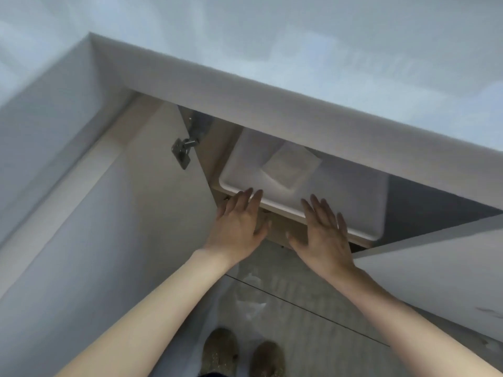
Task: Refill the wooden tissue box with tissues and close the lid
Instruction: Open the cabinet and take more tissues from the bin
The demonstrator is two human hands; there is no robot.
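Observation:
A white plastic bin (pixel 245 183) sits on a shelf inside an open cabinet under a white counter. Inside the bin lies a pale pack of tissues (pixel 290 165), partly hidden by the counter edge. My left hand (pixel 239 227) is stretched out flat, fingers apart, its tips at the bin's front left rim. My right hand (pixel 325 235) is also flat with fingers spread, lying against the bin's front rim. Neither hand holds anything. No wooden tissue box is in view.
The white counter (pixel 272 85) overhangs the cabinet. The left cabinet door (pixel 136 213) stands open with a metal hinge (pixel 183 151). The right door (pixel 435 273) is open too. Below are a tiled floor (pixel 299 308) and my two shoes (pixel 245 352).

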